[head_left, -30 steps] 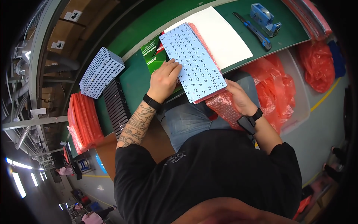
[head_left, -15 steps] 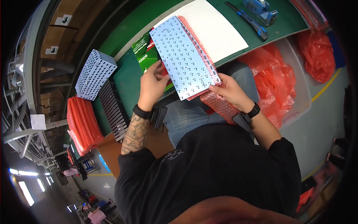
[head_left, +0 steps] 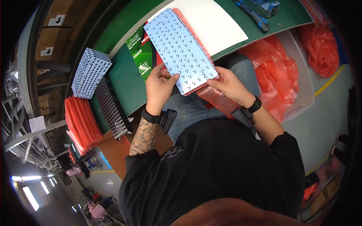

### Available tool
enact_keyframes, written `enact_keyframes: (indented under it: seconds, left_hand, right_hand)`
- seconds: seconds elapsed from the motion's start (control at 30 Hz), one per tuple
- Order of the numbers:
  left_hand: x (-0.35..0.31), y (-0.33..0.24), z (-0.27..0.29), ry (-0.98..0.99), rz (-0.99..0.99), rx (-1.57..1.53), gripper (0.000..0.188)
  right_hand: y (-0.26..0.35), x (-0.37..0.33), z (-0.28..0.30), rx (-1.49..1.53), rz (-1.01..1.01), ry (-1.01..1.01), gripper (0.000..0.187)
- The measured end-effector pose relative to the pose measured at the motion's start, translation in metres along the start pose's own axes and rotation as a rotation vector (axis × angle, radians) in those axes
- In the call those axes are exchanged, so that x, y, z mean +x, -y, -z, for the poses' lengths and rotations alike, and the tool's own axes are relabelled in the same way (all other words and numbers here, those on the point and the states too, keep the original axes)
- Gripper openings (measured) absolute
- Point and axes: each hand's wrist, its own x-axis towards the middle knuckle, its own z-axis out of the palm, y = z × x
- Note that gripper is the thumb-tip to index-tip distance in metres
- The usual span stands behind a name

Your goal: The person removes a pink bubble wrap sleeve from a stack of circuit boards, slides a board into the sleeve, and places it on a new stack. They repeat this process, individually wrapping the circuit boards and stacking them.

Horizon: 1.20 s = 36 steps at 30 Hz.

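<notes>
A light blue panel with a pattern of small dark holes lies tilted over the workbench edge, near end toward me. My right hand grips its near right corner, thumb on top and fingers beneath. My left hand holds the left edge near the close end, its thumb on the upper face and its other fingers partly hidden below. Red bubble wrap shows along the panel's right side, and more bubble wrap hangs below its near end. Left of the panel lies a green printed sheet or box, partly covered.
White paper, a blue-black utility knife and a blue tape dispenser lie on the green bench. At left stand stacked perforated panels, a black slotted rack and folded red wrap. A clear bin holds red bubble wrap.
My left hand, apart from the panel's edge before, has come onto it, thumb on top. My right hand keeps its hold. The whole view has shifted slightly.
</notes>
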Motion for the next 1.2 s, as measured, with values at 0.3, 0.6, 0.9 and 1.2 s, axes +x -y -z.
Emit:
enact_keyframes:
  seconds: [0.3,0.6,0.9,1.2]
  left_hand:
    - [0.001,0.005,-0.006,-0.065,0.102,-0.412,0.046]
    - [0.002,0.007,-0.008,-0.105,0.067,-0.517,0.04]
    - [-0.003,0.023,-0.013,-0.167,-0.094,-0.051,0.042]
    - [-0.084,0.026,-0.01,0.13,0.229,-0.582,0.043]
  right_hand:
    - [0.0,0.0,0.004,-0.051,-0.052,0.011,0.049]
    - [0.005,-0.002,-0.001,-0.019,-0.071,0.005,0.052]
    - [0.007,-0.003,-0.009,0.033,-0.106,-0.065,0.047]
    - [0.014,0.001,-0.016,0.164,-0.239,-0.186,0.035]
